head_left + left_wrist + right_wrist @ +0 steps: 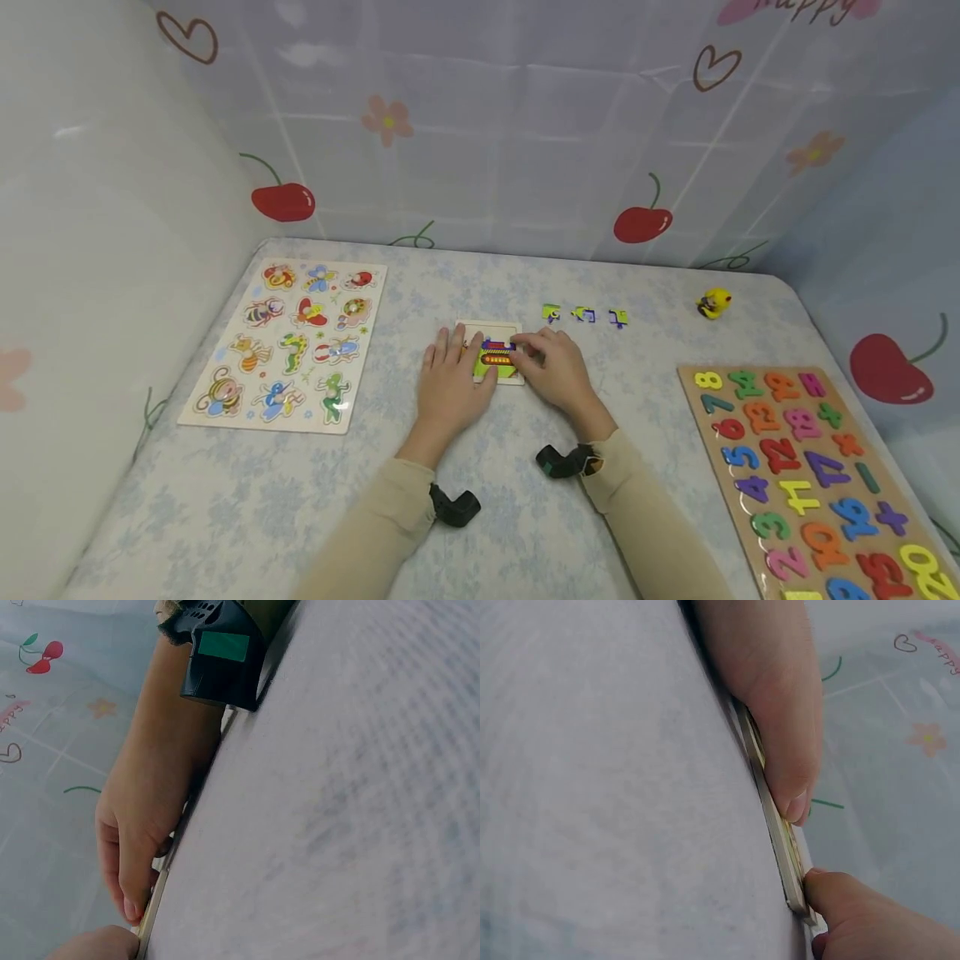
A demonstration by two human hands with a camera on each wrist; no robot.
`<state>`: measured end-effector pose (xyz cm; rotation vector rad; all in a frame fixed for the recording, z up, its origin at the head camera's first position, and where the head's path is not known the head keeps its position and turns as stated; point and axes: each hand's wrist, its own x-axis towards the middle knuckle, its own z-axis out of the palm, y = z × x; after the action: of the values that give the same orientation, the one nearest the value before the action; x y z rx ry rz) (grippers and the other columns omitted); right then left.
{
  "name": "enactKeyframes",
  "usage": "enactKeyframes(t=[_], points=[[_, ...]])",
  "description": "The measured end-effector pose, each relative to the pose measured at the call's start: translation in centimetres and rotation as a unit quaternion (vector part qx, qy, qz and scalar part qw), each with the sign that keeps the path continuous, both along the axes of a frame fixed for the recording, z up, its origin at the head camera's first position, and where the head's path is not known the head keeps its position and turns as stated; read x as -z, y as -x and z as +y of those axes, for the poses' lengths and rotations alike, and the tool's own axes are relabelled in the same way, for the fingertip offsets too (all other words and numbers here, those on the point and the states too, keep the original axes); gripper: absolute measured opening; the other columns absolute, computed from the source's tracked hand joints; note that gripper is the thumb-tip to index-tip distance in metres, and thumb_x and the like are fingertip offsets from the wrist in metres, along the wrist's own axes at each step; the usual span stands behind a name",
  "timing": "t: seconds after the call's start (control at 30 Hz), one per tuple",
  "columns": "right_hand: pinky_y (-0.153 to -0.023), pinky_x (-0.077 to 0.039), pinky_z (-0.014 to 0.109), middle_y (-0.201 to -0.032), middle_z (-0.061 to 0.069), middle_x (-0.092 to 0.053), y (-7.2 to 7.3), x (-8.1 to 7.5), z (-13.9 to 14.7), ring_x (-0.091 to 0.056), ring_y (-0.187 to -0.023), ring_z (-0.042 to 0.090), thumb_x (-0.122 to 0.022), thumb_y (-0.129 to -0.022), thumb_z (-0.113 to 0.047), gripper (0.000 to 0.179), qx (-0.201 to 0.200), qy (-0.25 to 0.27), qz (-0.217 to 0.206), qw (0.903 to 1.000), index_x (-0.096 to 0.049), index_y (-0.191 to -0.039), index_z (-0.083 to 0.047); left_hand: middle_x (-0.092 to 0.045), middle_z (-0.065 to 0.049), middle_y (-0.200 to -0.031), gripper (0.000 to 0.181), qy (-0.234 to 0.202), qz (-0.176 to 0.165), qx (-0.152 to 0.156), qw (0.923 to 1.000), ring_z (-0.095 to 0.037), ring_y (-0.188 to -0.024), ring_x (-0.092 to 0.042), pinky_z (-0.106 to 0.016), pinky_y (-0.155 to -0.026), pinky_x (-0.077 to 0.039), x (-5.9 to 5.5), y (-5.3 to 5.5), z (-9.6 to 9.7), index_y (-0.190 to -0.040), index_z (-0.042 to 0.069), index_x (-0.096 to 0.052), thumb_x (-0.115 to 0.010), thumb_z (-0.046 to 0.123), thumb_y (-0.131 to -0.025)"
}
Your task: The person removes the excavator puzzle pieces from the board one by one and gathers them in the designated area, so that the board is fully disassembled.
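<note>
From the head view, a small pale wooden puzzle tray point(501, 331) lay flat on the patterned tablecloth point(495, 492), between the two hands. A partly assembled jigsaw point(497, 360) filled its near part, showing what looked like a tracked vehicle on green; pale wood was bare at its far side. The left hand point(453, 387) lay across the tray's left side with fingers straight and a little spread. The right hand point(558, 375) met the right edge with bent fingers, thumb and forefinger tips on or beside the jigsaw; whether they pinched a piece could not be told.

Three loose jigsaw pieces point(582, 315) lay apart in a row running left to right, beyond the tray and to its right. The right hand was clearly the nearer one, and the leftmost piece sat just past its knuckles. Farther right stood a yellow toy figure point(714, 302); an insect puzzle board point(311, 417) lay at the left and a number puzzle board point(741, 510) at the near right.

From the left wrist, the right hand reached down to the tray, seen edge-on, its thumb pointing along it; only part of the left hand showed.

From the right wrist, the left thumb rested along the tray's upper face, while the right thumb touched its end.
</note>
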<state>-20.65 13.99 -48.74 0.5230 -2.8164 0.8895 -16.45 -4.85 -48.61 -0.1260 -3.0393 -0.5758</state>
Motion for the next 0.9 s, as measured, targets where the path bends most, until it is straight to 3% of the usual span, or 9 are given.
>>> enactKeyframes(t=[0.2,0.5,0.9], points=[[-0.068,-0.036,0.032,-0.084,-0.002,-0.06,-0.2,-0.05,0.12,-0.046,-0.076,0.017,-0.066,-0.094,-0.035,0.029,-0.004,-0.018,0.021,0.9996,-0.073,-0.119,-0.02,-0.018,-0.004,-0.167,0.065,0.003,-0.002,0.005,1.0,-0.029,-0.156,-0.009,-0.049,-0.126,-0.011,0.07,0.03,0.14,-0.156,0.028,-0.033,-0.037,0.058,-0.099],[-0.073,-0.027,0.034,-0.08,-0.004,-0.05,0.05,0.09,-0.18,-0.042,-0.079,0.017,-0.062,-0.098,-0.034,0.024,-0.016,-0.025,-0.007,0.9995,-0.067,-0.114,-0.016,-0.021,-0.006,-0.167,0.065,0.005,0.007,0.002,1.0,-0.029,-0.156,-0.012,-0.05,-0.125,-0.013,0.14,-0.11,0.06,-0.155,0.025,-0.036,-0.04,0.056,-0.099],[-0.075,-0.026,0.033,-0.081,-0.002,-0.052,0.13,0.07,-0.29,-0.041,-0.078,0.017,-0.065,-0.096,-0.027,0.021,-0.014,-0.003,-0.018,0.9997,-0.065,-0.112,-0.014,-0.019,-0.005,-0.167,0.071,0.009,-0.002,0.005,0.9999,-0.03,-0.156,-0.01,-0.05,-0.126,-0.011,0.01,-0.11,0.08,-0.157,0.026,-0.032,-0.038,0.064,-0.097]])
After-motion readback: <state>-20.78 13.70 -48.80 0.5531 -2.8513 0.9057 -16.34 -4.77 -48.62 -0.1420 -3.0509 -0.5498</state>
